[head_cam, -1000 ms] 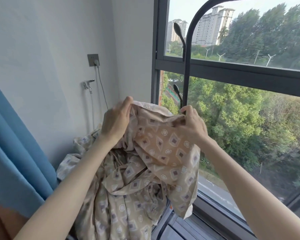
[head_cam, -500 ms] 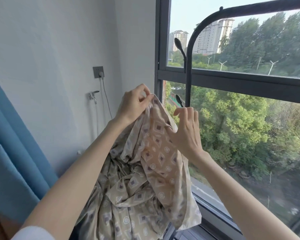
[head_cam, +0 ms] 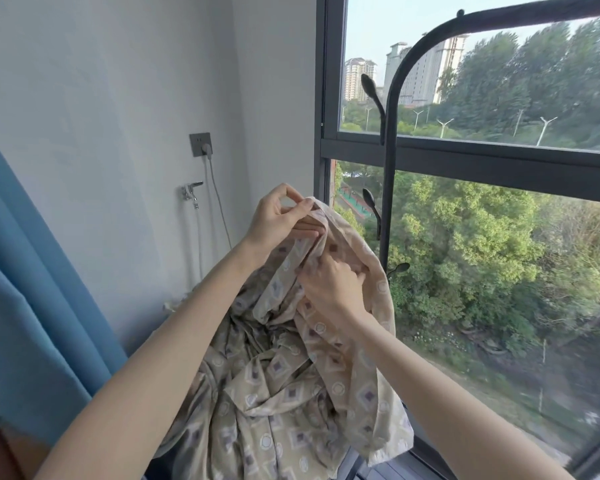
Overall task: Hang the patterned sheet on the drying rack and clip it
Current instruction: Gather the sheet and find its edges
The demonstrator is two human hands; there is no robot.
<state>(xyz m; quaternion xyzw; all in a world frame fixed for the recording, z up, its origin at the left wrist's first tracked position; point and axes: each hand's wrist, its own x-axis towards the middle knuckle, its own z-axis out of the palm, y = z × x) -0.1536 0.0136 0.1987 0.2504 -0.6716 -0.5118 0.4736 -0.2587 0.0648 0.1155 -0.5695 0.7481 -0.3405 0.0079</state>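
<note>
The patterned sheet (head_cam: pixel 284 393), beige with diamond and circle prints, hangs bunched in front of me. My left hand (head_cam: pixel 278 216) pinches its top edge and holds it up at chest height. My right hand (head_cam: pixel 329 285) grips a fold of the sheet just below and to the right. The black drying rack (head_cam: pixel 390 140) stands behind the sheet against the window, its upright post rising and curving into a top bar at the upper right. The sheet is below that bar and does not touch it. No clip is visible.
Short black hooks (head_cam: pixel 371 91) stick out from the rack post. A large window with a dark frame (head_cam: pixel 465 157) fills the right. On the white wall at left are a socket with a plug (head_cam: pixel 201 145) and a tap (head_cam: pixel 191 190). A blue curtain (head_cam: pixel 25 306) hangs at far left.
My left hand has stayed raised on the sheet's top edge. My right hand dropped from beside the rack post onto a lower fold and took hold of it.
</note>
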